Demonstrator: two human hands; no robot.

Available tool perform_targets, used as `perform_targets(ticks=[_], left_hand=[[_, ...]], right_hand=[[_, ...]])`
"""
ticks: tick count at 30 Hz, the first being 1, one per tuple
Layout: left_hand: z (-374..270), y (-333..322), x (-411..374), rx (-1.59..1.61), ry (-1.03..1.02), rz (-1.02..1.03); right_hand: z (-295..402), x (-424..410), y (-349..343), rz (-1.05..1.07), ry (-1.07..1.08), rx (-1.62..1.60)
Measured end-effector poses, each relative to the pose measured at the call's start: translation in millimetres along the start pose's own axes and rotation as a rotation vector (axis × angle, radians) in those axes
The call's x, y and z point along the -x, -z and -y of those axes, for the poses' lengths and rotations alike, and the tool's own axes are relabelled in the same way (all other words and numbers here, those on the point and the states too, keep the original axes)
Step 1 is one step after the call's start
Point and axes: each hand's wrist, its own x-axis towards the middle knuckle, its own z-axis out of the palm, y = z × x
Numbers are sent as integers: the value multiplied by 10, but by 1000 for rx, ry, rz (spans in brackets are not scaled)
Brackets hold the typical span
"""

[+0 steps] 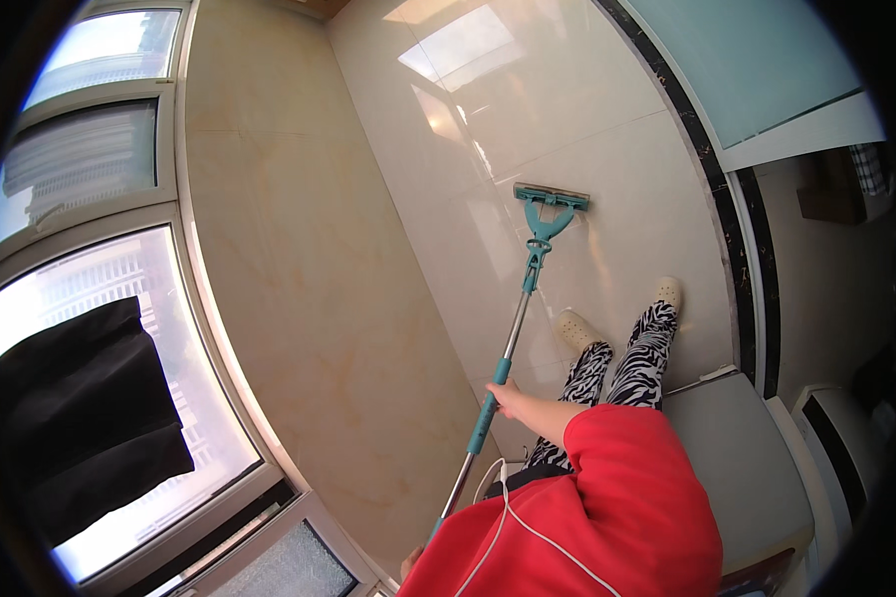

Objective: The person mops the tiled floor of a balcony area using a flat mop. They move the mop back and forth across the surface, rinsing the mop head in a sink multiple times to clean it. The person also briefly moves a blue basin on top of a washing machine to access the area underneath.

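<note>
A sponge mop with a teal butterfly head (551, 197) rests on the tiled floor, its steel pole (517, 324) slanting back toward me. My right hand (503, 396) is wrapped around the teal foam grip (480, 425) partway up the pole. Close to the pole's upper end, my left hand (411, 561) shows only in part beside the red shirt (642, 492), which hides most of it. It appears closed around the teal end of the handle. The mop head lies ahead of my cream clogs (579, 330).
A marbled tiled wall (306, 283) with windows (112, 373) runs along the left. On the right are a dark threshold strip (717, 186), a frosted glass door (761, 67) and a grey appliance or cabinet (739, 455). A white cable (505, 496) hangs over my shirt.
</note>
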Motion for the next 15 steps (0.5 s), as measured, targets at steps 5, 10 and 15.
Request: perform_targets(ticks=[5, 10, 15], left_hand=[[61, -605, -241, 40, 322, 279], [-228, -878, -428, 100, 383, 423], [-903, -1040, -1038, 243, 257, 507]], right_hand=[[-783, -294, 128, -313, -75, 422], [-201, -274, 305, -292, 0, 386], [1750, -526, 163, -207, 255, 467]])
